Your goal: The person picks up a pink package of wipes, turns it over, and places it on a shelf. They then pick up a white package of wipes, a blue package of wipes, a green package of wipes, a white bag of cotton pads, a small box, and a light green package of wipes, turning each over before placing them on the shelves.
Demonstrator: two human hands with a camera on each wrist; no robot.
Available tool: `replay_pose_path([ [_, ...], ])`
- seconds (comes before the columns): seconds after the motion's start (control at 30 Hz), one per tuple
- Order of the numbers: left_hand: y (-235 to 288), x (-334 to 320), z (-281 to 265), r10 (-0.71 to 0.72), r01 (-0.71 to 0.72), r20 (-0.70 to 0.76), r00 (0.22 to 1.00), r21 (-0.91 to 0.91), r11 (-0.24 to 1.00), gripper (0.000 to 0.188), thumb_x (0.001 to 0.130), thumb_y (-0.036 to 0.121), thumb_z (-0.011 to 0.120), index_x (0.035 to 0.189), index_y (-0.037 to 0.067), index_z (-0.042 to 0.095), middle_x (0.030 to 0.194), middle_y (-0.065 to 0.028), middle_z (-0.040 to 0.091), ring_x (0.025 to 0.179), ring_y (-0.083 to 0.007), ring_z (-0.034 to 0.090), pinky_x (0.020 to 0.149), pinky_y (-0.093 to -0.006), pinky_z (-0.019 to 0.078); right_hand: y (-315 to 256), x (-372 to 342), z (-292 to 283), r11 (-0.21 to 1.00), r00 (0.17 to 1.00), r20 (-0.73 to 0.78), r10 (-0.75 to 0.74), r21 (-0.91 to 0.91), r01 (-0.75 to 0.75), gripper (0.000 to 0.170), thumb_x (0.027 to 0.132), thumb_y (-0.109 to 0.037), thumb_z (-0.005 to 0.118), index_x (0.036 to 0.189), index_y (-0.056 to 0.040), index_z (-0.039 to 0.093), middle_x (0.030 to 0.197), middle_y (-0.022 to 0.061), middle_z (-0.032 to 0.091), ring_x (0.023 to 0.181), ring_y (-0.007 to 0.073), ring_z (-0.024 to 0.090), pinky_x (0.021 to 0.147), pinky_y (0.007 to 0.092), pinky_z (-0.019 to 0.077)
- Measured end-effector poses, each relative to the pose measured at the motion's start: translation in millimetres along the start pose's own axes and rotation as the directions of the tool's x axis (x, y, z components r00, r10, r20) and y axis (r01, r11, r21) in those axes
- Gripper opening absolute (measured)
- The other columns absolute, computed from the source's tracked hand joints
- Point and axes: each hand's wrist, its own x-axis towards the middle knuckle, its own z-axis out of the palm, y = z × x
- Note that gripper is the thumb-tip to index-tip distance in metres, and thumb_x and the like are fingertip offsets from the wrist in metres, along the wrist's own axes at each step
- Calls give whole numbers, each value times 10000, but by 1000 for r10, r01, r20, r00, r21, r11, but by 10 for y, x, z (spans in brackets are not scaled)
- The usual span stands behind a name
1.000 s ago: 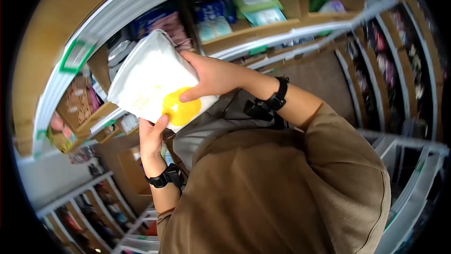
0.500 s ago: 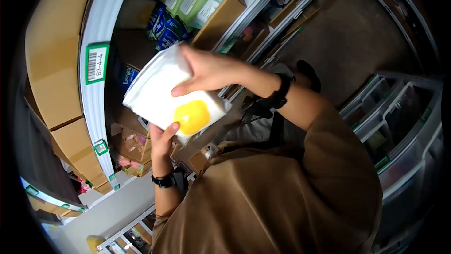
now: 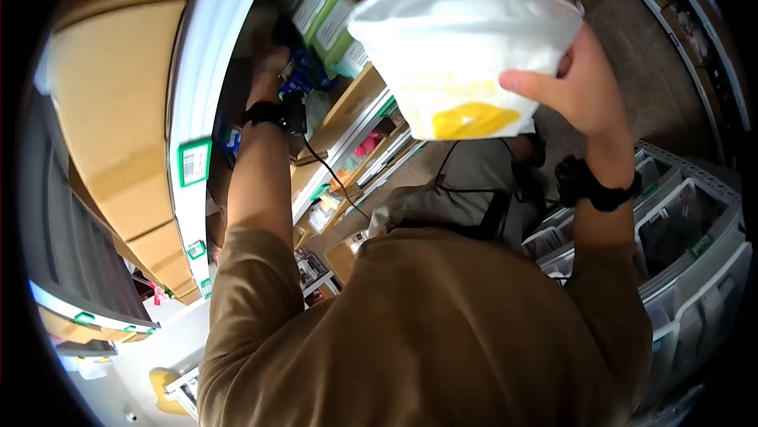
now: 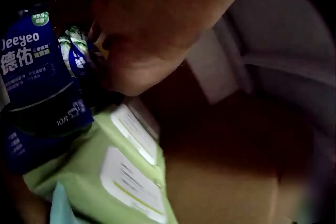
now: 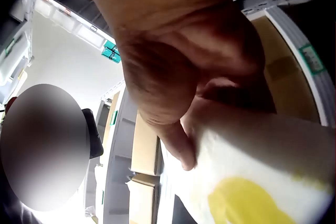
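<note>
My right hand point(image 3: 584, 88) grips a white bag point(image 3: 466, 40) with a yellow print by its side edge, thumb over the front. In the right wrist view the thumb lies flat along the same white bag point(image 5: 252, 145). My left hand point(image 3: 269, 62) reaches into a dim shelf bin. Seen from the left wrist, this hand point(image 4: 142, 61) is beside blue packs point(image 4: 37, 71) with white lettering and above green packs point(image 4: 126, 171) with white labels. Its fingers are mostly hidden in shadow, and I cannot tell whether they hold anything.
A white shelf post point(image 3: 209, 103) with a green-framed barcode label point(image 3: 194, 163) stands left of the bin. Cardboard boxes point(image 3: 118, 111) line the left side. Clear plastic drawers point(image 3: 679, 222) are at the right. A cardboard bin edge point(image 3: 335, 115) borders the green packs.
My left hand has let go of the white bag and moved into the shelf bin. The right hand has carried the bag up and to the right. The view has turned toward the shelf.
</note>
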Motion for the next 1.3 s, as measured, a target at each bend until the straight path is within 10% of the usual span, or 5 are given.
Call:
replay_pose_path([
  [0.4, -76, 93, -117, 164, -139, 339, 926, -98, 985, 632, 682, 117, 753, 1278, 43, 556, 1186, -153, 634, 1054, -254, 617, 939, -347, 481, 254, -185, -403, 991, 985, -120, 124, 55, -118, 673, 698, -86, 808, 1281, -7, 482, 1137, 62, 558, 1062, 149, 552, 891, 293, 466],
  [0.77, -13, -641, -488, -117, 430, 516, 849, -545, 720, 442, 733, 92, 702, 1164, 31, 623, 1033, -130, 649, 937, -234, 619, 828, -318, 497, 38, -139, -53, 996, 995, -52, 81, -18, -82, 704, 665, -59, 790, 1289, 12, 473, 1137, 67, 569, 1094, 155, 534, 928, 295, 430],
  [0.97, 121, -778, -660, -14, 212, 371, 929, -498, 841, 495, 780, 171, 673, 1234, 10, 556, 1125, -172, 613, 1039, -275, 581, 900, -339, 459, -217, 65, 530, 984, 981, 77, -177, -22, 179, 503, 731, -17, 769, 1185, -20, 551, 1159, 81, 599, 1070, 177, 595, 931, 326, 471],
  [1.17, 428, -1471, -723, 119, -95, 67, 991, -287, 953, 564, 827, 249, 644, 1304, -10, 490, 1217, -213, 577, 1141, -316, 543, 971, -359, 421, -178, 820, 1356, 696, 705, 289, -648, -150, 702, 416, 741, 103, 634, 1119, -63, 576, 1114, 113, 649, 1174, 291, 562, 957, 386, 470],
  [1.3, 503, -1677, -631, 132, -105, 108, 985, -232, 967, 617, 858, 301, 625, 1350, -24, 445, 1278, -241, 553, 1209, -343, 517, 1019, -373, 396, -103, 1277, 1747, 623, 799, 436, -414, -505, 598, 437, 759, 46, 600, 1169, -104, 585, 1150, 83, 646, 1281, 244, 477, 1054, 406, 380],
])
